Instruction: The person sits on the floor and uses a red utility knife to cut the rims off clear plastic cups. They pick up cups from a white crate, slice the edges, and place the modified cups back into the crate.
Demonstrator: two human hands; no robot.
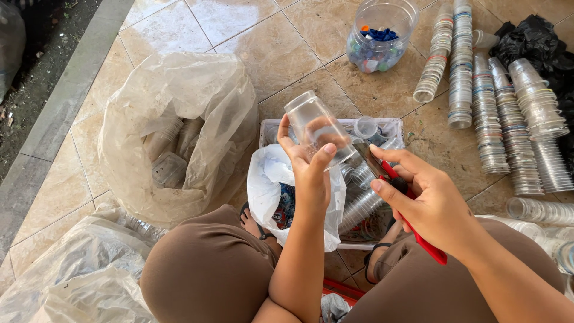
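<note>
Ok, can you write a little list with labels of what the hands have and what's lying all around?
left hand: holds a clear plastic cup, tilted, mouth facing away
right hand: grips a red-handled cutter, blade end near the cup
under hands: white basket with loose clear cups
beside basket: white plastic bag
left side: big clear plastic sack with cups inside
right side: rows of stacked cups lying on the tiled floor
top: clear jar of coloured caps

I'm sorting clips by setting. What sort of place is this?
Probably a tiled porch or yard floor used for sorting recyclable plastic: rows of stacked clear cups, a jar of bottle caps and big clear bags of plastic lie about.
</note>
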